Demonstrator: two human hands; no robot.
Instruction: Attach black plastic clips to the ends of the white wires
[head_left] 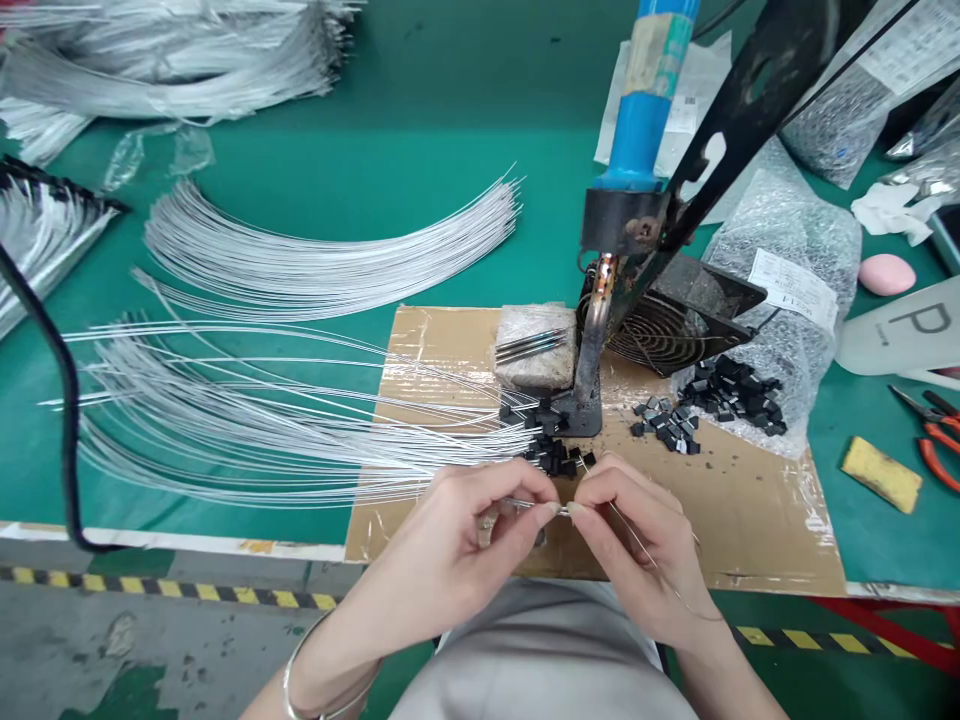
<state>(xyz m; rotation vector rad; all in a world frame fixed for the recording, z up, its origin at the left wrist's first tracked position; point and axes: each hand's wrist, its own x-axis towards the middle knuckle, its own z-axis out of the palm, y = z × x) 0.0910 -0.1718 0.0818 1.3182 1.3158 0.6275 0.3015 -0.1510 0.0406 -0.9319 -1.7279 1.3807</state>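
My left hand [480,535] pinches a thin white wire between thumb and index finger, over the front part of the cardboard sheet [750,540]. Close beside it, my right hand [637,540] is closed on a thin wire too, the two sets of fingertips almost meeting; a fine wire curves back across the right palm. What lies between the fingertips is too small to make out. Just behind the hands, white wires [300,430] with black connectors [553,455] at their right ends lie on the cardboard and green mat.
A blue-handled soldering iron [637,140] hangs on a black stand behind the hands, beside a wire-topped block [536,345] and black fan [667,320]. Loose black connectors [731,390], a yellow sponge [881,474] and pliers [937,440] lie right. A wire bundle [330,260] lies left.
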